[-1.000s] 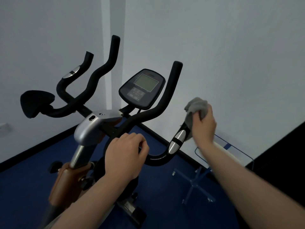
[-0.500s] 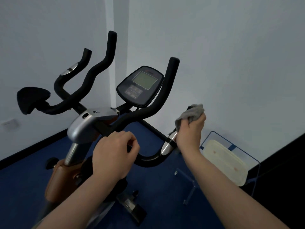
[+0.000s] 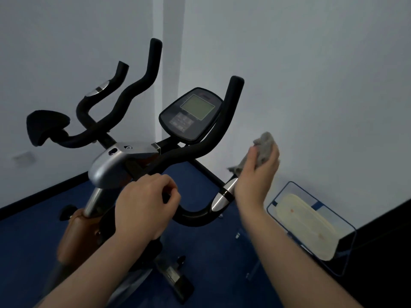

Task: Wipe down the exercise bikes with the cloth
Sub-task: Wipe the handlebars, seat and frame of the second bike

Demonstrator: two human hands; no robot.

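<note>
In the head view, the grey cloth [image 3: 263, 150] is bunched in the right hand [image 3: 255, 176], whose fingers are curled round it, and it is held against the upper end of the exercise bike's right outer handlebar grip [image 3: 224, 193], just above the silver pulse sensor [image 3: 223, 194]. Compared with a second ago, the right hand is seen to have slid down the grip and come back up, a loose corner of cloth now trailing to the left of the fingers; a rubbing stroke along this grip is judged to be under way. The left hand [image 3: 144, 205] is kept curled round the black handlebar tube [image 3: 191, 216] near the silver stem cover [image 3: 120, 161], apparently steadying the bike, and its hold is unchanged. The console [image 3: 191, 115], the tall inner bar [image 3: 229, 112] and the left-side grips [image 3: 133, 90] are not being touched by the cloth. A blue-framed stand [image 3: 311, 221] is now shown more fully on the floor [image 3: 211, 274] at the right, since the camera has shifted. From this the task is judged to be at an early stage.
</note>
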